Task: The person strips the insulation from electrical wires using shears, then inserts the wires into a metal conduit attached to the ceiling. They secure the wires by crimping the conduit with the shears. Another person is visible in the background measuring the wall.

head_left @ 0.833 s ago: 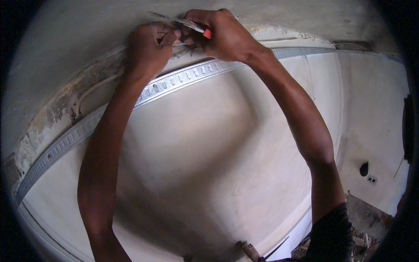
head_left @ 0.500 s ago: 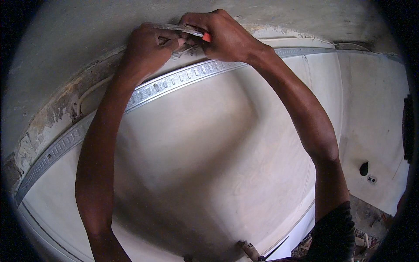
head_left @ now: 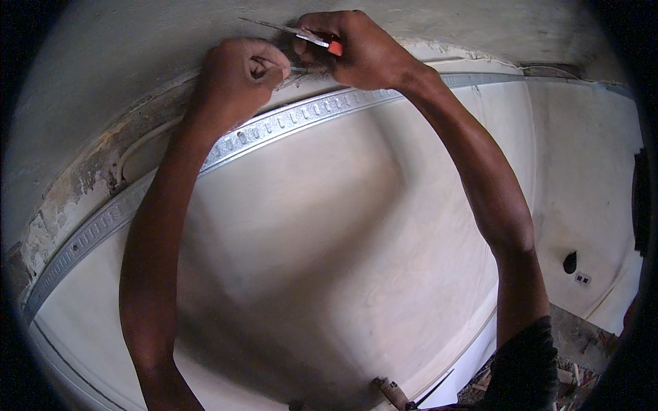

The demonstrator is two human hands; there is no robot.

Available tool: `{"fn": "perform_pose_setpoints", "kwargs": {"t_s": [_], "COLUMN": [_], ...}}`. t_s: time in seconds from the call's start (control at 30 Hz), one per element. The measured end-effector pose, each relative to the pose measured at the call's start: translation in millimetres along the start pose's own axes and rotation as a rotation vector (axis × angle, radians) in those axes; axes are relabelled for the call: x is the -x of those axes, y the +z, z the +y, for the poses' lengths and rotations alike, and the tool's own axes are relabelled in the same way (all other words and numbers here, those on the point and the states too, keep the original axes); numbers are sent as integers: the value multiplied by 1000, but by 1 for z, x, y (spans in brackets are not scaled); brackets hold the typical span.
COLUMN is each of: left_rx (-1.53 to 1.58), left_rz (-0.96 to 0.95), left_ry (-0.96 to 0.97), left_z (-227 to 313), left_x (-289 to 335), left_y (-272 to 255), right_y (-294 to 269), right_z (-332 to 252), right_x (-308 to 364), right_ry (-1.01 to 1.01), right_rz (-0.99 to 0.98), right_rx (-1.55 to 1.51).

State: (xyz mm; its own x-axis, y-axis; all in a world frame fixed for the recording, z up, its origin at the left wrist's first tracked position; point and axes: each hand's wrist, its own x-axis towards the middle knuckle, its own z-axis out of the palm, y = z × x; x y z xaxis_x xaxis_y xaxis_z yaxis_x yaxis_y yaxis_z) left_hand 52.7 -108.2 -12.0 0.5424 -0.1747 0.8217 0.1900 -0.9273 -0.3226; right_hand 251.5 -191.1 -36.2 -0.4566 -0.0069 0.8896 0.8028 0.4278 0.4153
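Note:
Up by the grey surface, my left hand (head_left: 236, 82) is closed in a pinch. A thin wire-like piece with a bluish tip (head_left: 297, 69) sticks out from its thumb and finger toward the right. My right hand (head_left: 370, 55) is closed round a slim knife-like tool (head_left: 312, 38) with a narrow, pointed metal blade and an orange-red part. The blade points left, above my left hand and apart from it. Below both hands runs a galvanised metal channel (head_left: 295, 118) with a row of stamped slots. My right fingers partly hide the tool's grip.
The large pale wall panel (head_left: 308, 226) fills the middle. Rough, chipped plaster (head_left: 82, 181) and a pale cable (head_left: 147, 140) lie along the ledge above the channel. A socket plate (head_left: 582, 279) sits beside a dark hole (head_left: 570, 263) at right. Rubble (head_left: 569, 373) covers the floor, lower right.
My right hand has moved slightly up and right with the tool, drawing the blade away from my left hand. The wire-like piece in my left pinch now shows.

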Motion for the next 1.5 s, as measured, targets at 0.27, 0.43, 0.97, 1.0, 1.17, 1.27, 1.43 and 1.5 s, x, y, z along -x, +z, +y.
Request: {"fn": "perform_pose_setpoints", "kwargs": {"t_s": [0.27,0.43,0.97,1.0,1.17,1.27,1.43,1.5], "left_rx": [-136,-292,-245,-249,-238,-255,63,53], "left_rz": [84,147,78,84,55,79,170,157], "left_ry": [81,245,450,468,435,448,-39,-89], "left_z": [5,2,-3,-3,-3,-6,-9,-7], "left_x": [2,3,5,6,8,10,23,31], "left_y": [5,5,-7,-8,-9,-10,-31,-43], "right_y": [2,0,4,4,3,3,6,7], "right_z": [-3,1,1,2,2,0,-2,-3], "right_x": [-10,-13,-9,-11,-14,-13,-14,-14], "right_ry": [61,-11,-8,6,30,48,44,27], "right_rz": [-80,-86,-85,-96,-83,-105,-93,-102], "right_rx": [-66,-114,-54,-74,-107,-78,-81,-55]}}
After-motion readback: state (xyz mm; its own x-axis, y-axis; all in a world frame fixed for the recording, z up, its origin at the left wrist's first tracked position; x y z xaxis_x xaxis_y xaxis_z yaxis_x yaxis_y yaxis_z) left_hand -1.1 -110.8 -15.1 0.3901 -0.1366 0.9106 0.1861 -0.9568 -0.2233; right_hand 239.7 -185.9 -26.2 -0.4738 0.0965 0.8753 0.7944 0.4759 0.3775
